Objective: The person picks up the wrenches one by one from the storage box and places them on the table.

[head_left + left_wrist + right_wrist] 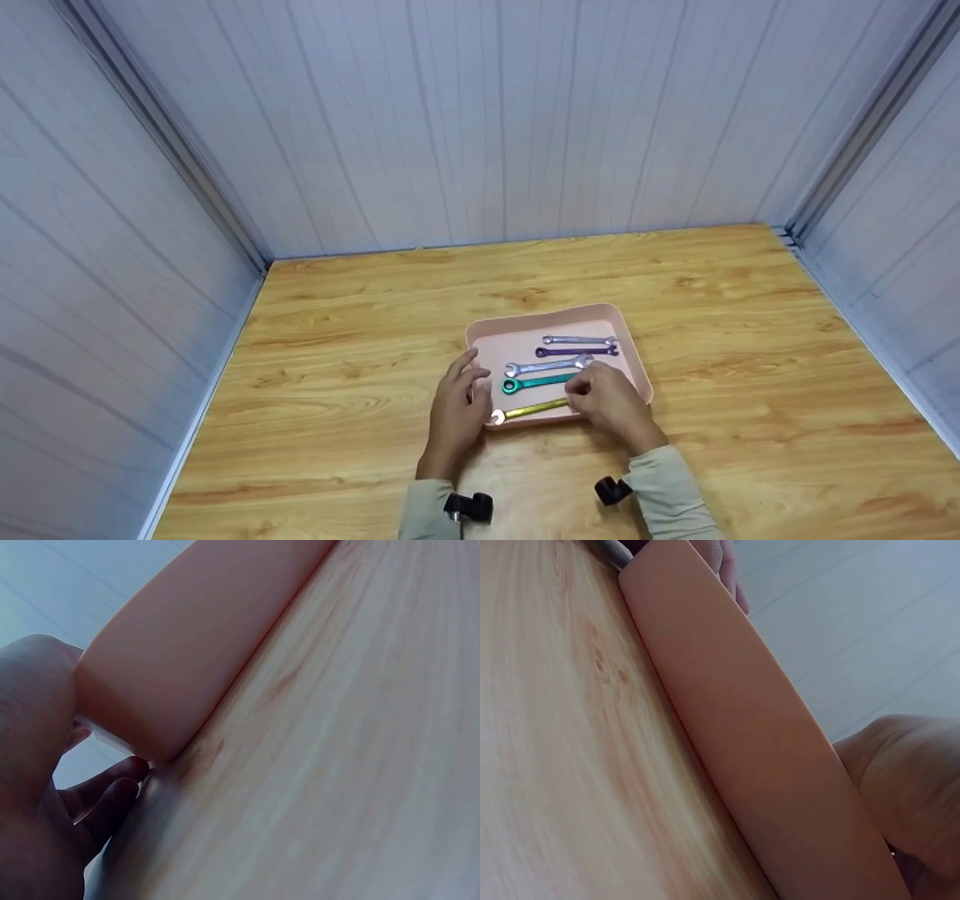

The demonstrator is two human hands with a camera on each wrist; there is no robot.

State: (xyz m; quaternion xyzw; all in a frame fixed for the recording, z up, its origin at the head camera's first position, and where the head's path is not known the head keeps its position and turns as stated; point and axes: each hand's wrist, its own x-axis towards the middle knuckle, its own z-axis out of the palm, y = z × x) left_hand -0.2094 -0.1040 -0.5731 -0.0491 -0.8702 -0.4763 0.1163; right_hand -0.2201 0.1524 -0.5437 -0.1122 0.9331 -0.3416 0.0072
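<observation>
In the head view, a pink tray [634, 352] holds several wrenches. My right hand [611, 405] reaches over the tray's front right, its thumb and fingertips pinched together at the right end of a yellow-gold combination wrench [532, 409], which they cover. Behind it lies a green ratcheting wrench [536, 382], its right end hidden by the same hand. My left hand [456, 409] rests at the tray's left front corner with fingers spread, thumb near the yellow wrench's open jaw end. In the left wrist view its lower fingers [109, 810] sit beside the tray corner, close to the table.
Further back in the tray lie a silver open-end wrench [546, 366], a purple wrench [574, 352] and a small silver wrench [581, 340]. The tray stands on a wood-grain table [360, 337] with pale panel walls [465, 135] at the back and sides.
</observation>
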